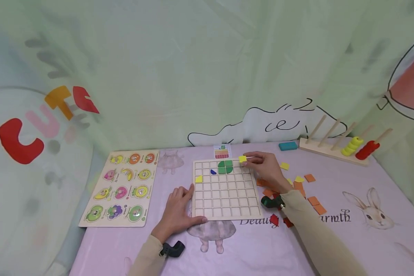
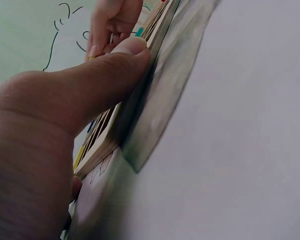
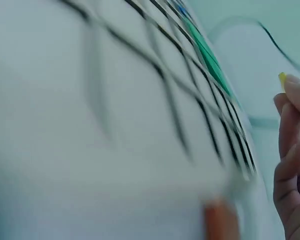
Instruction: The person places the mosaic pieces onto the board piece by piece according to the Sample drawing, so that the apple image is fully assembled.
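In the head view, a wooden grid board (image 1: 227,199) lies flat, with green pieces (image 1: 225,167) forming a rounded shape near its far side. A small blue piece (image 1: 213,172) and a yellow square tile (image 1: 199,179) also lie on it. My left hand (image 1: 176,207) rests against the board's near left corner, thumb (image 2: 105,70) along the front edge and fingers by the left side. Between thumb and fingertips, my right hand (image 1: 267,168) pinches another yellow square tile (image 1: 242,159) over the far right corner. That tile (image 3: 282,80) shows edge-on in the right wrist view.
Loose orange tiles (image 1: 313,201), red tiles (image 1: 274,219) and yellow tiles (image 1: 284,166) lie scattered right of the board. A picture card (image 1: 222,151) sits behind it. A fruit puzzle (image 1: 124,184) lies left; a teal block (image 1: 288,146) and a peg stand (image 1: 331,152) are back right.
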Demonstrator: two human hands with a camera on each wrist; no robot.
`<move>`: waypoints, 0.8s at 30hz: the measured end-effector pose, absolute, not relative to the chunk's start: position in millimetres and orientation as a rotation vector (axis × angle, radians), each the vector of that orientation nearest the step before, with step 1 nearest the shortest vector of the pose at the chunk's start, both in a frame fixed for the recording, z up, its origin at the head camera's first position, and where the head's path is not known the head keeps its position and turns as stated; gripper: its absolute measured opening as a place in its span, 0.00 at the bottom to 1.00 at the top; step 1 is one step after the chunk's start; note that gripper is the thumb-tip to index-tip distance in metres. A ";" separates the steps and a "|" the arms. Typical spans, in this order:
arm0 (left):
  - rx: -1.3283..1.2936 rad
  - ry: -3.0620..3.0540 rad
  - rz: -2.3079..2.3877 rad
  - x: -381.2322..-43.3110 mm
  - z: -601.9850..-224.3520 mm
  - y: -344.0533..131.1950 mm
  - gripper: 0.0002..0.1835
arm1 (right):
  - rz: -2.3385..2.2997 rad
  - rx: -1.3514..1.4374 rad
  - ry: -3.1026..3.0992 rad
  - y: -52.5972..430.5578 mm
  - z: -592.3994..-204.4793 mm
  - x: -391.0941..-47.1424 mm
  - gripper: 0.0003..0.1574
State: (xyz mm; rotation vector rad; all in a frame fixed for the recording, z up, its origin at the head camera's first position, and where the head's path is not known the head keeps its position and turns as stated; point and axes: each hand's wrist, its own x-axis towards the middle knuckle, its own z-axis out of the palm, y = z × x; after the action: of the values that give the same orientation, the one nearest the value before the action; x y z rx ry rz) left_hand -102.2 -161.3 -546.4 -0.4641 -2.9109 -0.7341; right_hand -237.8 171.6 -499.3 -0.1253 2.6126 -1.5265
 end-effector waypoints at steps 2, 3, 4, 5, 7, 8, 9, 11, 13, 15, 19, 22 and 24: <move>-0.458 -2.923 -0.738 -102.0 -545.6 -161.6 0.65 | -1.518 -0.242 2.614 152.9 -499.6 -231.7 0.25; -0.453 -2.931 -0.742 -101.9 -545.4 -161.7 0.65 | -1.509 -0.306 2.623 144.2 -500.4 -229.6 0.24; -0.450 -2.936 -0.747 -101.9 -545.3 -161.9 0.65 | -1.488 -0.364 2.638 136.1 -501.5 -228.0 0.23; -0.446 -2.942 -0.756 -101.7 -545.2 -162.0 0.65 | -1.466 -0.415 2.657 128.6 -502.8 -226.7 0.22; -0.441 -2.951 -0.760 -101.8 -545.5 -162.1 0.66 | -1.428 -0.488 2.675 115.4 -505.2 -224.5 0.19; -0.440 -2.955 -0.766 -101.9 -545.8 -162.1 0.66 | -1.409 -0.520 2.687 110.2 -506.6 -223.8 0.19; -0.442 -2.955 -0.773 -101.9 -546.0 -162.1 0.66 | -1.395 -0.537 2.688 105.5 -507.7 -223.2 0.19; -0.445 -2.953 -0.775 -102.1 -546.4 -161.8 0.65 | -1.370 -0.567 2.689 97.8 -509.4 -222.1 0.19; -0.447 -2.952 -0.768 -102.4 -546.7 -161.5 0.65 | -1.364 -0.587 2.683 91.7 -509.5 -221.4 0.19; -0.442 -2.954 -0.759 -102.6 -546.8 -161.3 0.65 | -1.354 -0.599 2.679 86.1 -509.0 -221.4 0.19; -0.434 -2.961 -0.739 -103.1 -547.4 -161.3 0.65 | -1.330 -0.620 2.677 75.8 -507.9 -222.8 0.18; -0.431 -2.968 -0.748 -103.5 -547.4 -161.2 0.65 | -1.248 -0.627 2.709 69.1 -507.0 -223.7 0.18; -0.433 -2.971 -0.754 -103.8 -547.4 -160.8 0.66 | -1.179 -0.620 2.732 65.7 -505.8 -223.4 0.18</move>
State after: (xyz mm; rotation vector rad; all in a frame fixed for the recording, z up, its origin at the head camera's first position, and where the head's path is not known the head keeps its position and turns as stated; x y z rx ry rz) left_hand -103.8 -160.8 -547.4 -0.4325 -2.9715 -0.7536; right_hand -223.4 65.7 -505.8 -0.6204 2.7321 -1.1793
